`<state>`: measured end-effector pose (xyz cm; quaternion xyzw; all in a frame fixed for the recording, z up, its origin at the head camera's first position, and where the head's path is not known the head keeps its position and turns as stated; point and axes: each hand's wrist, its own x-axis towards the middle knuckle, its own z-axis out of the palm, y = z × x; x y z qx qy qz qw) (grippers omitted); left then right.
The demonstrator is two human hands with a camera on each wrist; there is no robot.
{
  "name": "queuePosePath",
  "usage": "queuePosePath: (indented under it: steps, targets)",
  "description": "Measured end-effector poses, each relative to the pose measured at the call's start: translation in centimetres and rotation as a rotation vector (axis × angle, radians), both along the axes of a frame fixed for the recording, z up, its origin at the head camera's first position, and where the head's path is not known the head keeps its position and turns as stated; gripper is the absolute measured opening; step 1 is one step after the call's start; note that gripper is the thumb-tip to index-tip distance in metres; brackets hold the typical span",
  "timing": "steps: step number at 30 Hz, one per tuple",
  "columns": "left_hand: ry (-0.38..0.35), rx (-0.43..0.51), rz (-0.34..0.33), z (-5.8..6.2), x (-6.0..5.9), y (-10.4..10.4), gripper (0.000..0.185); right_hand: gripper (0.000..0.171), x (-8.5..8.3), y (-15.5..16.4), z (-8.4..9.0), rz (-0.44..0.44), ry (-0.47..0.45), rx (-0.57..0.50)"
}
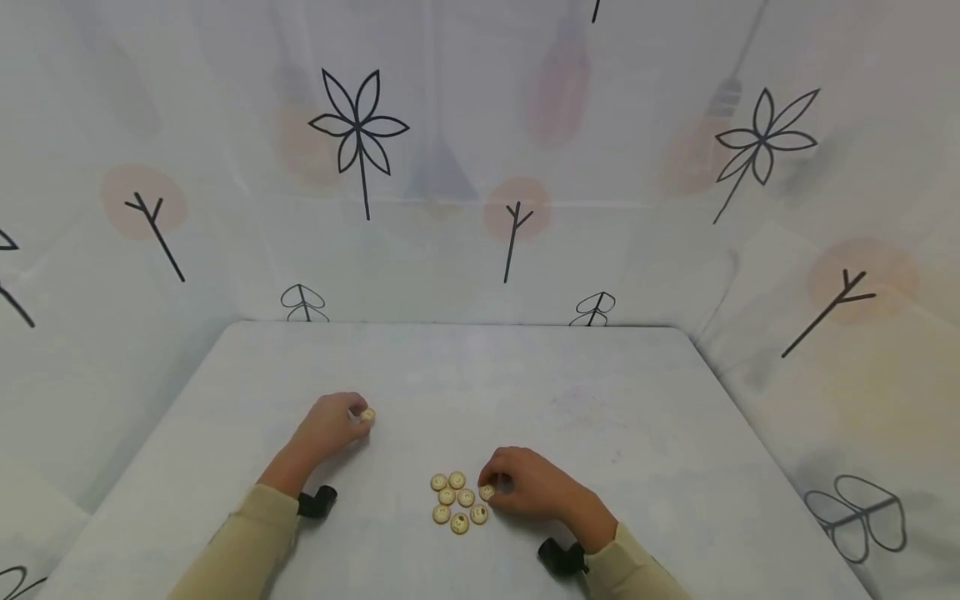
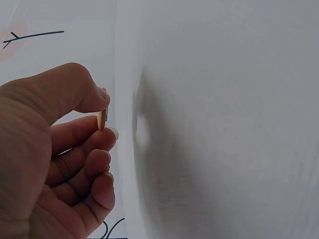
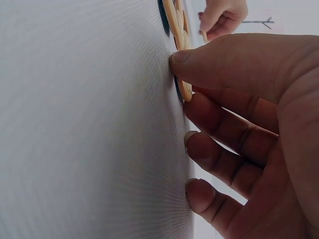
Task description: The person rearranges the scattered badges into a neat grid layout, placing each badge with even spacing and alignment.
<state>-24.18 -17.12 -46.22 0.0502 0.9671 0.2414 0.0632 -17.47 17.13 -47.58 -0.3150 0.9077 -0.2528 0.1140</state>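
1. Nearest of all, two beige sleeves point(image 1: 240, 542) come in from the near edge of the white table point(image 1: 600, 400), each wrist wearing a small black camera mount point(image 1: 317, 502).
2. Just beyond the right wrist, the right hand point(image 1: 528, 487) lies knuckles-up on the table, near its middle. Its thumb and forefinger are curled onto one small round cream disc point(image 1: 487, 492). The right wrist view shows the thumb tip pressing on the disc's point(image 3: 185, 89) rim while the forefinger meets it from the other side, with the disc flat against the tabletop. The other three fingers point(image 3: 219, 154) are bent and hold nothing.
3. Touching that disc on its left is a tight cluster of discs point(image 1: 456, 502), six more of the same kind, lying flat in a rough ring with one in the centre. Some carry a small dark mark on top; what the mark shows is too small to tell.
4. Farther off and to the left, well apart from the cluster, the left hand point(image 1: 330, 427) rests on the table. It pinches a lone disc point(image 1: 367, 414) between thumb and forefinger. The left wrist view shows this disc point(image 2: 101, 120) edge-on, clamped between the thumb pad and the forefinger tip, just beside the table surface; whether it touches the table cannot be told. The remaining fingers point(image 2: 84, 169) curl loosely below it.
5. Farthest away, pale curtains point(image 1: 450, 167) printed with black flowers, twigs and pinkish spots close off the table's far edge and both sides.
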Motion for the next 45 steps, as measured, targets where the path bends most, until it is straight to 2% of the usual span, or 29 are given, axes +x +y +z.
queuePosePath:
  steps: [9,17,25,39,45]
  targets:
    - [-0.023,-0.010,0.030,0.2,-0.9,-0.7,0.034,0.016,0.0,0.0,0.1,-0.004,-0.004,0.002]
    - [-0.005,-0.015,0.031,0.0,-1.9,-1.5,0.034,0.016,0.0,0.0,0.1,-0.010,-0.013,-0.001]
    - [0.048,-0.008,0.027,-0.5,-2.7,-2.4,0.032,0.015,0.0,0.1,-0.1,-0.012,-0.007,-0.001]
    - [0.036,-0.030,0.048,-0.5,-3.7,-3.1,0.034,0.016,-0.1,0.1,-0.3,-0.009,-0.016,-0.012]
    - [0.053,-0.030,0.055,-0.4,-4.1,-3.2,0.032,0.016,-0.1,0.1,-0.4,-0.005,-0.013,-0.019]
